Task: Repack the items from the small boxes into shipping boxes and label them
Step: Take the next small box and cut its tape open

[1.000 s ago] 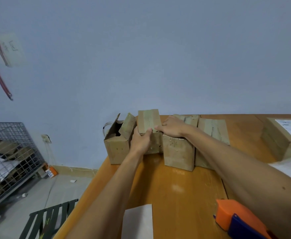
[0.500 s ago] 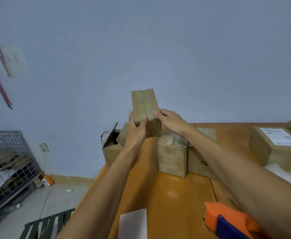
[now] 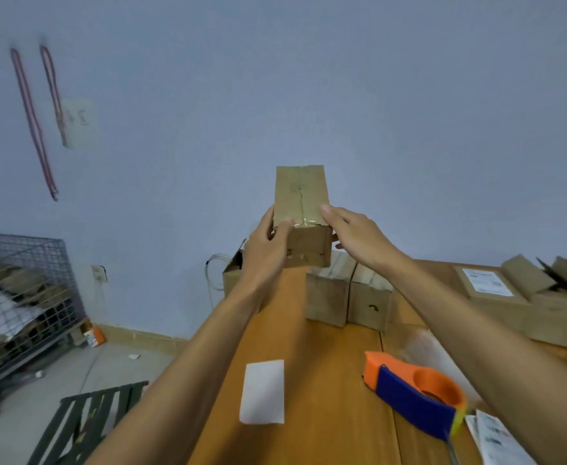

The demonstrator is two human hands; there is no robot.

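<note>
— What's moved?
— I've lifted the small box (image 3: 301,214) higher, clear of the tabletop (image 3: 335,364) and the row of boxes (image 3: 349,297). My left hand (image 3: 267,246) grips its left side, my right hand (image 3: 356,234) its right.
— Any writing?
— A faint mark on its taped top, unreadable. The labelled box (image 3: 486,290) at right carries a white shipping label, too blurred to read. The tape dispenser (image 3: 413,394) lies near me

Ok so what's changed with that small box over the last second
The small taped box has been lifted out of the row on the table and now sits in the air, held by the left hand and right hand. The other small boxes, tape dispenser and white label stayed put.
</note>
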